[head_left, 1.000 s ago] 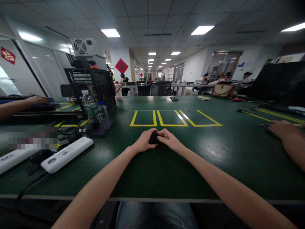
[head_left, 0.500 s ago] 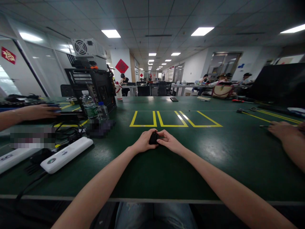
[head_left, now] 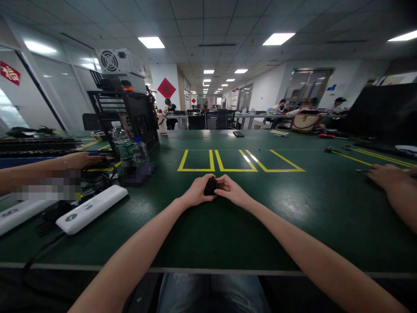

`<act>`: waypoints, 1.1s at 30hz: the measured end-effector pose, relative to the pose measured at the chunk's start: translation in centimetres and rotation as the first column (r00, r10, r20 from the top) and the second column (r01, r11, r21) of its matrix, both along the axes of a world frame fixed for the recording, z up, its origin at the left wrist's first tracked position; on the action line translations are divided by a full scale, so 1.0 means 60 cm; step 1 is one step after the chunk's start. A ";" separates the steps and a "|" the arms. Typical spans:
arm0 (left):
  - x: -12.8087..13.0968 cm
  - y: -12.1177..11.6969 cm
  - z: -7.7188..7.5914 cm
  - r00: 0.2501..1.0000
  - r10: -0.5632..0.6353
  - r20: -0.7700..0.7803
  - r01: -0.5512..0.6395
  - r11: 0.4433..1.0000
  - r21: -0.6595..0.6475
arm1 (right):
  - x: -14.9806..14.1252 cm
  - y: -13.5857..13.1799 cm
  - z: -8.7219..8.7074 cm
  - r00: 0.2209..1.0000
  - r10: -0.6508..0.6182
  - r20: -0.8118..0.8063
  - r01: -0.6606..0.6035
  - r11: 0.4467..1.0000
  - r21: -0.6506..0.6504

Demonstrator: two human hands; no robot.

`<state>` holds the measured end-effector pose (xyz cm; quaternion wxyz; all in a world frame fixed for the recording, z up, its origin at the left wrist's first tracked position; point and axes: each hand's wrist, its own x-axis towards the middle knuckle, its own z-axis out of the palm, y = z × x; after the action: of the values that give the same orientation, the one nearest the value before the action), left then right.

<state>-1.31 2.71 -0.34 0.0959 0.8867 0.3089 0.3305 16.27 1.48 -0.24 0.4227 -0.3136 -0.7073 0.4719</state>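
Note:
A small black rounded object [head_left: 210,187] is between my hands, just above or on the green table [head_left: 215,234]; its exact kind does not show. My left hand [head_left: 198,191] wraps round its left side, thumb below and fingers above. My right hand [head_left: 230,190] has its fingertips pressed to the object's right edge. Beyond my hands, yellow tape [head_left: 224,170] marks several open-ended boxes on the table top.
To the left lie a white power strip [head_left: 93,209], cables and a blurred dark item; water bottles [head_left: 122,143] stand by an open computer case [head_left: 125,115]. Co-workers' hands reach in at left [head_left: 81,161] and right [head_left: 386,176]. A phone [head_left: 238,134] lies farther back.
The co-worker's hand on the left has moved to the right, toward the cables. My hands stay round the black object with almost no visible movement; the view has tilted slightly.

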 end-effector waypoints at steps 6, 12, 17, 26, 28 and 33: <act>0.000 -0.003 0.003 1.000 0.008 -0.008 -0.009 1.000 -0.019 | -0.002 -0.007 0.006 0.998 -0.061 0.032 0.060 0.998 0.027; -0.001 -0.007 0.008 1.000 0.012 -0.009 -0.013 0.999 -0.045 | -0.002 -0.005 0.006 0.993 -0.093 0.079 0.096 0.994 -0.042; -0.001 -0.008 0.010 1.000 0.005 -0.010 -0.006 0.999 -0.047 | 0.001 -0.009 0.010 0.998 -0.023 0.066 0.026 0.999 -0.032; 0.001 0.001 0.001 1.000 0.010 0.005 -0.010 1.000 -0.027 | -0.008 -0.006 0.007 0.996 -0.087 0.034 0.087 0.996 0.003; 0.001 0.001 0.001 1.000 0.010 0.006 -0.010 0.999 -0.031 | -0.007 -0.001 0.003 0.994 -0.099 0.053 0.100 0.995 -0.027; -0.001 -0.003 0.005 1.000 0.005 0.002 -0.005 0.999 -0.035 | -0.002 -0.002 0.005 0.994 -0.057 0.092 0.060 0.997 -0.038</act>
<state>-1.35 2.53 -0.02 0.1111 0.8837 0.3168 0.3261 16.15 1.37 0.09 0.3975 -0.3638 -0.7065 0.4587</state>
